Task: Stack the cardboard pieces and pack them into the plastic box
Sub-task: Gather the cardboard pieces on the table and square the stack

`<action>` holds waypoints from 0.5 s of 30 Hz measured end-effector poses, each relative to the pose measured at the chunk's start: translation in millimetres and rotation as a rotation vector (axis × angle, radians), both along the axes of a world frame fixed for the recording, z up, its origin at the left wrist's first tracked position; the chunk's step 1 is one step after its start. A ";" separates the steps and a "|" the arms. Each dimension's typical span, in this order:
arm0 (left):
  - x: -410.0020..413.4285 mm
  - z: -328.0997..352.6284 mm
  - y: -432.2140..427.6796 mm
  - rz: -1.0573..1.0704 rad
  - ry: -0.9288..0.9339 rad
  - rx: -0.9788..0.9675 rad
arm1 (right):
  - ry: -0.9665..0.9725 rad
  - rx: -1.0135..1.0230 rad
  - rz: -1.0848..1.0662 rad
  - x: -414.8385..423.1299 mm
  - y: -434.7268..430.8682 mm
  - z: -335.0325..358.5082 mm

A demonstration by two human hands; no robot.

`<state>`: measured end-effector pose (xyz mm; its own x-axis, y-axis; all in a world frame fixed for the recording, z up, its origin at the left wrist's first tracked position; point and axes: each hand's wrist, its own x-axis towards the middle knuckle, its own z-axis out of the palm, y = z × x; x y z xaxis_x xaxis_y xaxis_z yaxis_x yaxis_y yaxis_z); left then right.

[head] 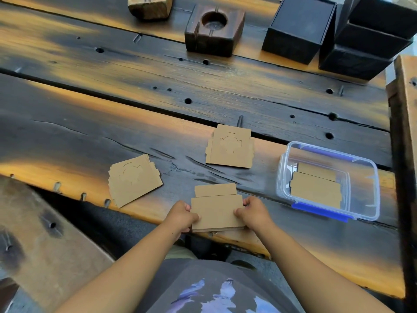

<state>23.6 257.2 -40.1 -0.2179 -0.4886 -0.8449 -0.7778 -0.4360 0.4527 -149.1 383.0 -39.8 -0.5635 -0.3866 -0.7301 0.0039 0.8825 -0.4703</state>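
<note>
A stack of brown cardboard pieces (216, 208) sits at the near edge of the wooden table, squeezed between both hands. My left hand (180, 216) grips its left side and my right hand (253, 213) grips its right side. A fanned pile of cardboard pieces (134, 180) lies to the left. Another pile (230, 146) lies farther back at the centre. The clear plastic box (370, 177) with a blue clip stands open at the right, with cardboard pieces (316, 187) lying flat inside.
Two dark wooden blocks with round hollows (214, 30) and several black boxes (297, 30) stand along the far side. The scorched plank table (90, 98) has gaps and holes. A wooden post (406, 132) rises at the right edge.
</note>
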 end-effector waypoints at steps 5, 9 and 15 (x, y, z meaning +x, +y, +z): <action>12.3 12.0 2.7 0.096 0.017 -0.045 | -0.078 -0.030 -0.048 8.4 -4.3 2.9; 36.6 25.6 -3.1 0.158 0.046 -0.069 | -0.128 -0.039 -0.018 22.3 -19.9 12.6; 75.6 35.8 -40.4 0.251 0.093 -0.083 | -0.113 -0.077 0.120 43.0 -77.8 25.6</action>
<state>99.3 216.7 -4.3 -0.1556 -0.6041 -0.7816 -0.6037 -0.5681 0.5593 -106.1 305.2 -14.2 -0.4262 -0.5030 -0.7519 -0.0427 0.8415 -0.5386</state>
